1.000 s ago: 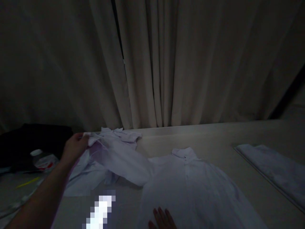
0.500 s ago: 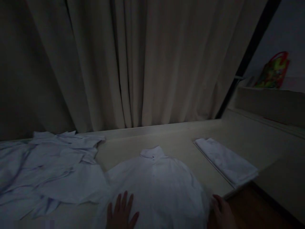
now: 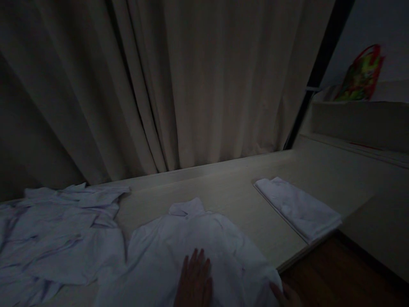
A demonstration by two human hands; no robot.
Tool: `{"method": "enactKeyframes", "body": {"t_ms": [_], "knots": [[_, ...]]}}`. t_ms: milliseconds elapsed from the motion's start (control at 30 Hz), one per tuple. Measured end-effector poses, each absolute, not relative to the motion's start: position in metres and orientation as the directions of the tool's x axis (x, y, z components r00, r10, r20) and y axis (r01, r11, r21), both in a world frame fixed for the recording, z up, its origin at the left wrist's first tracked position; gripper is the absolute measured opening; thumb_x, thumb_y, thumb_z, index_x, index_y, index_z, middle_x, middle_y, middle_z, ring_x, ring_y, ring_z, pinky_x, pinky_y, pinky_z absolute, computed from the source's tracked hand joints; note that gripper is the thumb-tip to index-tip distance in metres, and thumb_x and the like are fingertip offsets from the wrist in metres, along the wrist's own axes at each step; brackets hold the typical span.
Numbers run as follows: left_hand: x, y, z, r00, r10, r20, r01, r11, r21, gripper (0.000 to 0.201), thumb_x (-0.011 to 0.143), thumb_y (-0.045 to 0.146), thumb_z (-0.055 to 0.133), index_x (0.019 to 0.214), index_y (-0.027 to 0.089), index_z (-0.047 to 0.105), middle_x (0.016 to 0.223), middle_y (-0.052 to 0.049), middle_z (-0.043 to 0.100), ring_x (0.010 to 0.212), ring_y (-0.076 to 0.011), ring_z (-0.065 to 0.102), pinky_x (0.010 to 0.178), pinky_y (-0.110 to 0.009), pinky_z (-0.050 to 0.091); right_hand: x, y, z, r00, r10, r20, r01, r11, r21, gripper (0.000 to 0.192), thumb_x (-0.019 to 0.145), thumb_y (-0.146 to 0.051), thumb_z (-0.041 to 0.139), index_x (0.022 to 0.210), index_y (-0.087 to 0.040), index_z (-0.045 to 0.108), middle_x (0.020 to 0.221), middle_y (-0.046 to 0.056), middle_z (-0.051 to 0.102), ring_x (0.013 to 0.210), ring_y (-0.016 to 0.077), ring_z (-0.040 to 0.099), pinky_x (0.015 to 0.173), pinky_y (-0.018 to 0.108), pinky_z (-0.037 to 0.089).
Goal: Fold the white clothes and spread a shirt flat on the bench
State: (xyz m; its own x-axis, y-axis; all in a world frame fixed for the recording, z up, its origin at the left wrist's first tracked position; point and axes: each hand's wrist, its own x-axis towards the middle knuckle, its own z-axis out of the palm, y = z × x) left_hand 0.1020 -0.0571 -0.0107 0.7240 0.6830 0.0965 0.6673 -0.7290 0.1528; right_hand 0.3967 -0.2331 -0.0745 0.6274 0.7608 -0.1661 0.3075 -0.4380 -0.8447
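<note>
A white collared shirt (image 3: pixel 191 238) lies spread flat on the pale table (image 3: pixel 236 187), collar pointing away from me. My left hand (image 3: pixel 194 279) rests flat on the shirt's middle, palm down, holding nothing. My right hand (image 3: pixel 286 295) shows only as a few fingers at the bottom edge of the view, touching the shirt's right edge where it reaches the table's front edge. The dim light and the cut-off hide whether it grips the cloth.
A heap of crumpled white garments (image 3: pixel 51 230) lies to the left of the shirt. A folded white garment (image 3: pixel 298 208) sits at the right near the table's corner. Beige curtains (image 3: pixel 191 85) hang behind. A colourful bag (image 3: pixel 362 76) stands on a ledge at the right. Brown floor (image 3: pixel 335 273) lies below the table edge.
The view has shifted a little to the left and down. My left hand has slid right along the shirt toward its middle, and my right hand has dropped lower in view.
</note>
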Motion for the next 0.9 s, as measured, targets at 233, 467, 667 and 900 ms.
{"method": "enactKeyframes", "body": {"t_ms": [233,467,667,900], "knots": [[0.147,-0.059,-0.003,0.586,0.783,-0.211,0.808,-0.541,0.235,0.088,0.070,0.074,0.041,0.140,0.028,0.015,0.153,-0.012,0.010,0.140,-0.0364,0.000,0.110,-0.069,0.001,0.511,-0.158,0.087,0.497,0.867,0.037,0.719,-0.388,-0.577,0.035,0.076,-0.051,0.054,0.085,-0.020,0.065,0.076,0.003,0.069,0.073,0.0201,0.063,0.068,0.029,0.046],[0.153,-0.057,0.001,0.539,0.814,-0.216,0.840,-0.502,0.206,0.115,0.051,0.080,0.055,0.141,0.025,0.008,0.153,-0.016,0.004,0.139,-0.0388,-0.006,0.108,-0.070,-0.006,0.517,-0.012,0.164,0.290,0.919,0.267,0.956,-0.269,-0.115,0.034,0.075,-0.036,0.065,0.101,-0.014,0.062,0.090,0.009,0.066,0.090,0.0232,0.060,0.080,0.035,0.041],[0.160,-0.061,-0.015,0.670,0.733,-0.121,0.731,-0.623,0.279,0.095,0.069,0.074,0.043,0.142,0.019,0.014,0.153,-0.014,0.013,0.141,-0.0357,0.004,0.115,-0.063,0.010,0.466,-0.035,0.074,0.248,0.897,0.365,0.966,-0.199,-0.167,0.036,0.084,-0.029,0.052,0.117,-0.015,0.053,0.118,0.014,0.056,0.110,0.0241,0.052,0.093,0.037,0.040],[0.178,-0.079,-0.050,0.783,0.622,0.015,0.583,-0.742,0.330,0.068,0.082,0.060,0.035,0.140,0.035,0.012,0.151,-0.010,0.025,0.139,-0.0388,0.021,0.110,-0.069,0.023,0.484,-0.110,-0.002,0.597,0.796,-0.098,0.663,-0.558,-0.499,0.051,0.087,-0.058,0.034,0.062,-0.020,0.057,0.063,0.007,0.064,0.062,0.0186,0.061,0.060,0.030,0.042]]}}
